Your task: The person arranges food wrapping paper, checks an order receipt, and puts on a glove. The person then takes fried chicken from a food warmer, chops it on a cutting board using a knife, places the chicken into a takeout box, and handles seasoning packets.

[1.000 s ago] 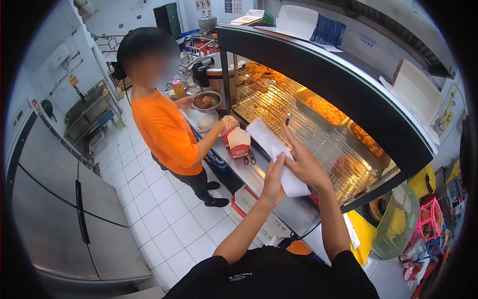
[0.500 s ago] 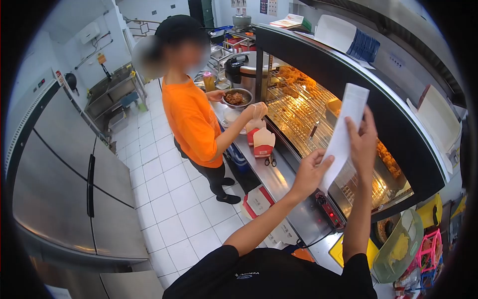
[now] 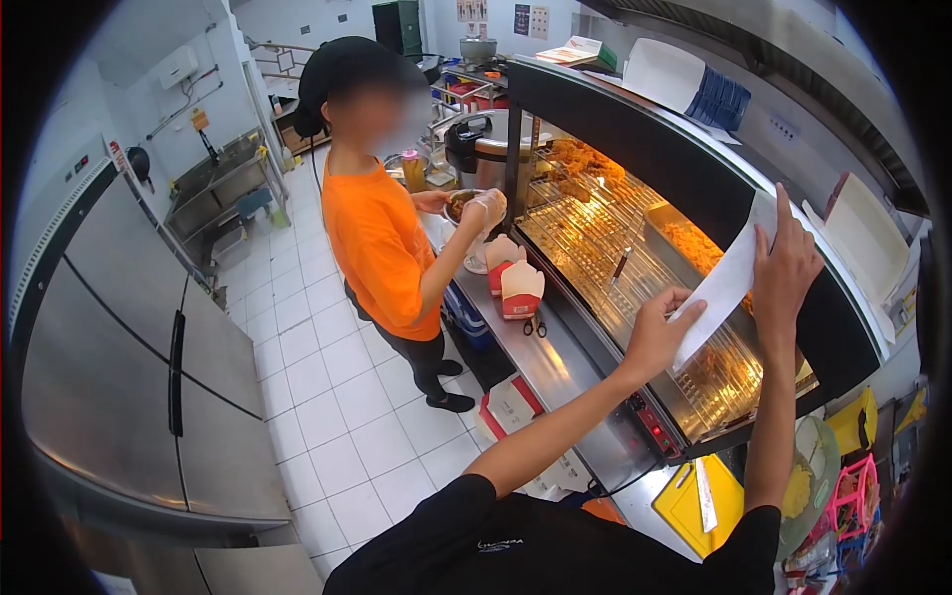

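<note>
A long white paper strip slants up in front of the heated display case; any print on it is too faint to make out. My left hand pinches its lower end between thumb and fingers. Near the top, my right hand grips the strip's right edge, with the index finger pointing up. Behind the paper, inside the case, lie a wire rack with fried food, a metal tray and tongs.
At the left, a person in an orange shirt holds a bowl with a gloved hand over it. Red-and-white food boxes and scissors sit on the steel counter. A knife lies on a yellow board.
Both my hands and the paper strip have moved right, and the strip tilts more. The co-worker's gloved hand has moved from near the boxes to over the bowl.
</note>
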`<action>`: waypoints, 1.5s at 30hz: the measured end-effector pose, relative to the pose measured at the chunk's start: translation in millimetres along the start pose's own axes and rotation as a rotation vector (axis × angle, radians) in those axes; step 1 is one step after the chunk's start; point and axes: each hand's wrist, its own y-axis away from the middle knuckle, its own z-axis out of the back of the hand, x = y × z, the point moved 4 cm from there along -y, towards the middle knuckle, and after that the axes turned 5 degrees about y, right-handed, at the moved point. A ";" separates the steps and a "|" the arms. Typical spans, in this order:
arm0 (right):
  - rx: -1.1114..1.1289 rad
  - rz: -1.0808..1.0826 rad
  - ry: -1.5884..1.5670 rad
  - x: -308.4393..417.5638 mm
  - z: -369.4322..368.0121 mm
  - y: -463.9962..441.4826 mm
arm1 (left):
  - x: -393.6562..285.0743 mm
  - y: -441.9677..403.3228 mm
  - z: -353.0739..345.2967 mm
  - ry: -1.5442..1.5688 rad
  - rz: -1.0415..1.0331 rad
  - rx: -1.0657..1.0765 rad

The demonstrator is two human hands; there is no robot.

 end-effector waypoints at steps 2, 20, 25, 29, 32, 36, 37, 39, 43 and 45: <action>0.084 -0.018 0.048 2.6 5.6 -3.9 | -2.2 2.6 1.1 0.006 0.000 -0.005; -0.084 0.246 0.063 -26.4 10.9 -13.5 | 27.8 27.2 16.9 0.013 0.118 -0.112; -0.020 0.257 0.014 -39.5 2.8 -12.6 | 49.9 24.0 27.6 -0.085 0.108 -0.131; -0.179 0.246 0.003 -45.7 8.8 -7.6 | 48.7 29.2 17.2 0.049 0.180 -0.116; -0.197 0.239 0.087 -41.7 10.1 -9.1 | 48.4 33.0 14.9 0.112 0.203 -0.103; -0.318 0.172 0.032 -43.9 13.0 -12.1 | 52.5 36.8 7.4 0.130 0.156 -0.111; -0.345 0.160 0.009 -47.2 14.8 -11.2 | 53.3 37.0 7.0 0.129 0.152 -0.125; -0.296 0.184 0.020 -48.9 12.3 -9.9 | 53.0 39.9 7.0 0.107 0.127 -0.144; -0.148 0.254 0.087 -44.0 7.3 -12.6 | 56.0 38.7 4.1 0.121 0.119 -0.132; -0.169 0.269 0.068 -42.6 9.8 -11.9 | 61.1 39.0 4.5 0.119 0.132 -0.128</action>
